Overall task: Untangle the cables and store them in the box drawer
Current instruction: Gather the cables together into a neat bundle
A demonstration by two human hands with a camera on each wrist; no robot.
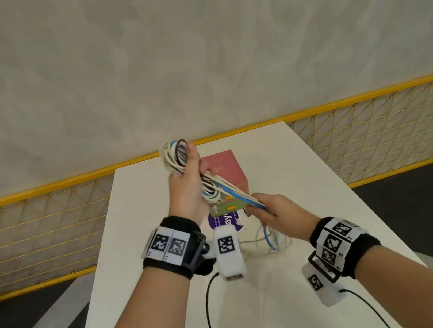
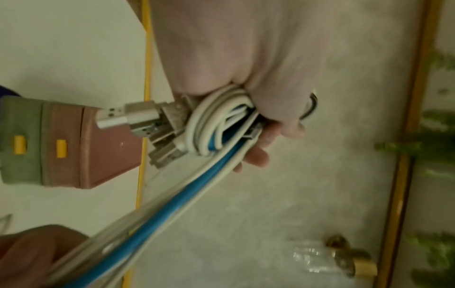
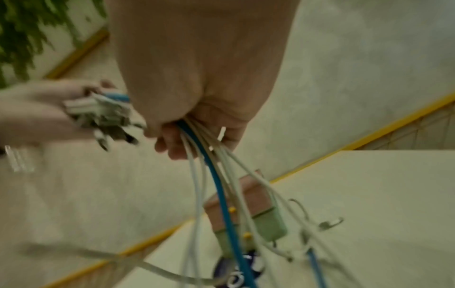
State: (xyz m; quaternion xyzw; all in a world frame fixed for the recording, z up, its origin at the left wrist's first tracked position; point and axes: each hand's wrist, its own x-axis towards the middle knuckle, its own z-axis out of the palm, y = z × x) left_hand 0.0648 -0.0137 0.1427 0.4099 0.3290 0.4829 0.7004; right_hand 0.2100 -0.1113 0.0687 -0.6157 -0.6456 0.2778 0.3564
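My left hand (image 1: 188,180) is raised above the table and grips a coiled bundle of white and blue cables (image 1: 176,155), with USB plugs (image 2: 138,118) sticking out of the fist. The cable strands (image 1: 238,194) run taut down to my right hand (image 1: 269,212), which grips them lower and to the right. Loose cable ends (image 1: 270,241) hang from the right hand onto the table. Behind the hands stands the pink box (image 1: 224,169) with a green drawer front and yellow knobs (image 2: 19,145). In the right wrist view the blue cable (image 3: 221,194) drops past the box (image 3: 248,196).
The white table (image 1: 312,191) is narrow, with a yellow wire-mesh railing (image 1: 36,227) behind and beside it. A purple and white printed item (image 1: 225,220) lies by the box. Black leads run from the wrist cameras across the near table.
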